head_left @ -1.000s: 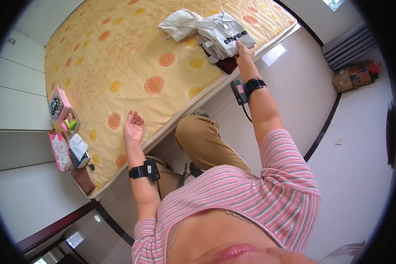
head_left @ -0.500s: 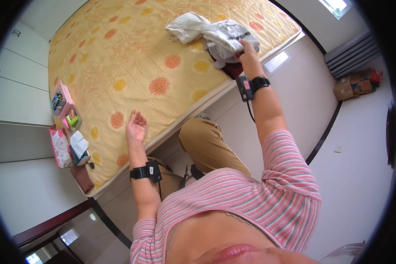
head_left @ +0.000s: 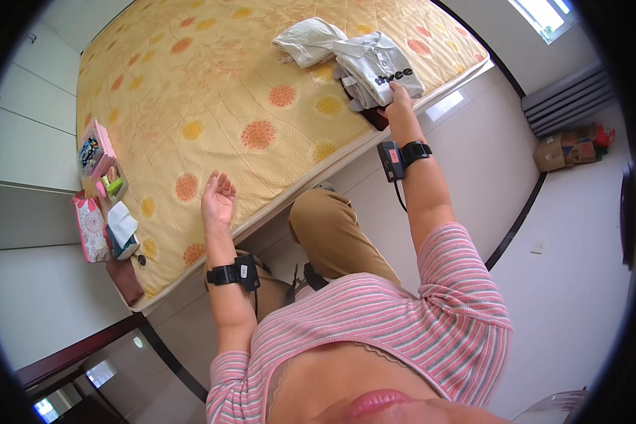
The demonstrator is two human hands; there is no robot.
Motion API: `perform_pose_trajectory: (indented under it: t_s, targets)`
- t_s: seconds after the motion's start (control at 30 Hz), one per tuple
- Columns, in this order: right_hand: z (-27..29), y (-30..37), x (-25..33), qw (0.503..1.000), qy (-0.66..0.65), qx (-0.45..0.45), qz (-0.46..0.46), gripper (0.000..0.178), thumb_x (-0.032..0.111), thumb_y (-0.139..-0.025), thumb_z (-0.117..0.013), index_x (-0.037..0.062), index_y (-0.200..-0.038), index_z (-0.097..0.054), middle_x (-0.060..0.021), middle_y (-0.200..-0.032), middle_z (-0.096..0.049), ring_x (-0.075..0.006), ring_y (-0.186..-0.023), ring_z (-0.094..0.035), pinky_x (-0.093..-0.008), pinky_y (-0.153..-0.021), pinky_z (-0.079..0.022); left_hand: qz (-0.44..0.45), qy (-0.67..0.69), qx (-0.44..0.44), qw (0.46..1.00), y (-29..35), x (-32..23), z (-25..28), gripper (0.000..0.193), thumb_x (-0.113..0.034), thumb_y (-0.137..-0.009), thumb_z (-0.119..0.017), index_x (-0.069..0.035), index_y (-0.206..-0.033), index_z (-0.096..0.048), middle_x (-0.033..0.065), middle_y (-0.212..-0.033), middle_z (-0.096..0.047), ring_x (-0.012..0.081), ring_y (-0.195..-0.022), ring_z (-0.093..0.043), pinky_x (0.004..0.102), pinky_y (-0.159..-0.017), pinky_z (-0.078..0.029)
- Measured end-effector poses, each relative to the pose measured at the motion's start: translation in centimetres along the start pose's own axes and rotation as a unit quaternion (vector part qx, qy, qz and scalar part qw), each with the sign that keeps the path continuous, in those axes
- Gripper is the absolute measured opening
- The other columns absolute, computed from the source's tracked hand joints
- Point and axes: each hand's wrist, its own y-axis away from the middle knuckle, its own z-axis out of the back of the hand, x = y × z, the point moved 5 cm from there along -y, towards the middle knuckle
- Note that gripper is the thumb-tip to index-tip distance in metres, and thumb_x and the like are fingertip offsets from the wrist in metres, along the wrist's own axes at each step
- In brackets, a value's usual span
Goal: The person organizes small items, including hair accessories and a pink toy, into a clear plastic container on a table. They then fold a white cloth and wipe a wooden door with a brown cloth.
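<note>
A folded pale grey collared shirt (head_left: 372, 59) with buttons and dark lettering lies on a small stack of clothes near the bed's right edge. My right hand (head_left: 401, 104) grips its near edge, thumb on top and the other fingers mostly hidden. Beneath it, grey cloth and a dark red piece (head_left: 376, 119) stick out. A loosely bunched white garment (head_left: 308, 42) touches the stack on its left. My left hand (head_left: 219, 203) is held palm up above the bed's near edge, its fingers slightly curled and apart, holding nothing.
The bed's yellow patterned mattress (head_left: 212, 92) fills the upper middle. Along its left edge sit a pink bin (head_left: 100, 152), a patterned pouch (head_left: 92, 226), a tissue box (head_left: 124, 237) and a brown cloth (head_left: 125, 280). Cardboard boxes (head_left: 571, 150) stand by the right wall.
The grey shirt, raised and crumpled before, now lies flatter on the stack with its collar and buttons showing. My right hand has moved slightly down with its edge. The left hand stays much the same.
</note>
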Motion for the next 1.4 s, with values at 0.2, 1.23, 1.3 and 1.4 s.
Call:
perform_pose_trajectory:
  t_s: [0.2, 1.23, 1.3, 1.4]
  targets:
    - [-1.9, -3.9, -0.1, 0.973, -0.196, 0.117, -0.020, 0.034, 0.024, -0.069, -0.067, 0.0136, -0.097, -0.052, -0.0014, -0.098, -0.056, -0.0195, -0.089, -0.052, -0.0434, -0.074, -0.037, -0.003, 0.018, 0.022, 1.000, -0.2, 0.5, -1.0, 0.023, -0.017, -0.085, -0.051, -0.008, -0.107, -0.053, 0.0044, -0.093, -0.060, 0.0121, -0.078, -0.057, 0.0300, -0.073, -0.046]
    - [2.5, -13.3, -0.3, 0.984, 0.100, -0.035, 0.146, 0.101, 0.037, -0.049, -0.079, -0.0050, -0.125, -0.029, -0.0247, -0.128, -0.032, -0.0344, -0.117, -0.035, -0.0372, -0.097, -0.031, 0.004, -0.014, 0.009, 1.000, -0.5, 1.6, -2.0, 0.024, -0.017, -0.086, -0.050, -0.011, -0.109, -0.049, 0.0017, -0.092, -0.057, 0.0102, -0.079, -0.055, 0.0276, -0.072, -0.046]
    - [3.0, -15.9, 0.6, 0.987, 0.068, 0.001, 0.146, 0.097, 0.032, -0.049, -0.080, -0.0071, -0.123, -0.031, -0.0236, -0.125, -0.036, -0.0324, -0.113, -0.040, -0.0355, -0.094, -0.034, 0.011, -0.007, 0.022, 1.000, -0.9, 2.2, -2.4, 0.024, -0.017, -0.086, -0.050, -0.011, -0.109, -0.049, 0.0018, -0.092, -0.057, 0.0102, -0.079, -0.056, 0.0277, -0.072, -0.046]
    - [-0.6, -8.8, -1.1, 0.987, 0.018, 0.111, 0.113, 0.087, 0.023, -0.050, -0.081, -0.0101, -0.118, -0.036, -0.0209, -0.115, -0.046, -0.0290, -0.103, -0.049, -0.0332, -0.087, -0.040, -0.021, -0.017, 0.006, 1.000, -0.2, 0.0, -0.3, 0.025, -0.019, -0.086, -0.051, -0.010, -0.109, -0.050, 0.0014, -0.092, -0.058, 0.0103, -0.079, -0.056, 0.0281, -0.073, -0.046]
